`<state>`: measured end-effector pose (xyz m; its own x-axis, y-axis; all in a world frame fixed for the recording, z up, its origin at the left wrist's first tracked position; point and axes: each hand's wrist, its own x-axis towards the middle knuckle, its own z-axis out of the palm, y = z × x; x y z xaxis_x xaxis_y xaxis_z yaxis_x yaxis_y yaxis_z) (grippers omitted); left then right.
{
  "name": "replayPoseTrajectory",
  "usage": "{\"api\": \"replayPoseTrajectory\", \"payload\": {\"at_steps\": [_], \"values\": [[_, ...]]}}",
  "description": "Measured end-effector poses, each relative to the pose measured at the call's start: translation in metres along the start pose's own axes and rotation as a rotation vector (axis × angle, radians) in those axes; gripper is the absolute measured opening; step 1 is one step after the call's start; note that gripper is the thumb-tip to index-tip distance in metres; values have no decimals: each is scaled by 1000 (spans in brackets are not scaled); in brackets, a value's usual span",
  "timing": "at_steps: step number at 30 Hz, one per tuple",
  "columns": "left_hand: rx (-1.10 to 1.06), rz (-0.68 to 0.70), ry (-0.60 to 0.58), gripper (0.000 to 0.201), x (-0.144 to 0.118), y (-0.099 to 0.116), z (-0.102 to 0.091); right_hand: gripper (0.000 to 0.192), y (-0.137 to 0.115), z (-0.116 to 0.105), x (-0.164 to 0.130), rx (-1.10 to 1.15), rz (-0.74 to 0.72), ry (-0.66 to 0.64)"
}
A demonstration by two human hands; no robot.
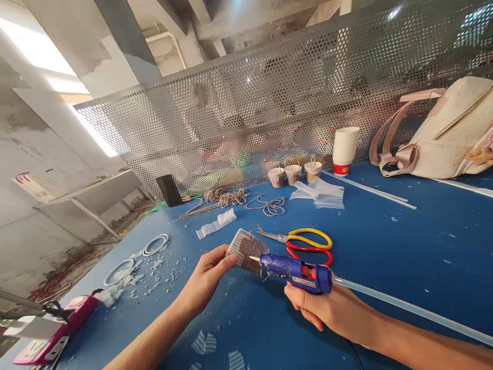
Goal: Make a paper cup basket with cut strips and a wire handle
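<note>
My left hand [215, 270] pinches a small cup-shaped piece [250, 249] by its pale end; its side is partly covered in brown, ribbed material. My right hand [327, 308] is wrapped round a blue hot glue gun [292, 271], whose handle is mostly hidden in the palm. The gun's nozzle points left, close against the brown side; whether it touches, I cannot tell. A long clear glue stick [408, 307] runs out of the gun's back to the right. Just behind the gun lie scissors [308, 239] with one yellow and one red handle.
Three little baskets [293, 174], stacked paper cups [346, 149] and a backpack [447, 128] stand along a perforated metal screen [246, 103]. White strips [319, 194], cord [227, 197] and a phone [168, 190] lie before it. At left are white rings [156, 244], scraps and a pink power strip [57, 331].
</note>
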<state>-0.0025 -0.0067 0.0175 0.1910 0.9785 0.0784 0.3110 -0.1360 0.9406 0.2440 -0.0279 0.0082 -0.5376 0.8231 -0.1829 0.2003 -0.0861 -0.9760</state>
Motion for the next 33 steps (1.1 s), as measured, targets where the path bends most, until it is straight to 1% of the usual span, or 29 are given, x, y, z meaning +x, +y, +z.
{"api": "replayPoseTrajectory", "payload": {"at_steps": [7, 12, 17, 23, 29, 33], "values": [[83, 9, 28, 32, -3, 5, 5, 32, -2, 2, -2, 0, 42, -11], [40, 19, 9, 34, -3, 3, 4, 31, -2, 2, -1, -5, 37, -9], [-2, 9, -40, 33, -4, 2, 5, 31, -6, 2, -1, 3, 44, -23], [34, -11, -68, 38, -5, 5, 8, 31, -8, 3, -2, 0, 54, -34], [80, 28, -65, 34, -5, 3, 4, 38, -9, 2, -4, 31, 60, -40], [133, 48, -63, 33, -5, 7, 5, 38, -10, 2, -5, 42, 55, -38]]}}
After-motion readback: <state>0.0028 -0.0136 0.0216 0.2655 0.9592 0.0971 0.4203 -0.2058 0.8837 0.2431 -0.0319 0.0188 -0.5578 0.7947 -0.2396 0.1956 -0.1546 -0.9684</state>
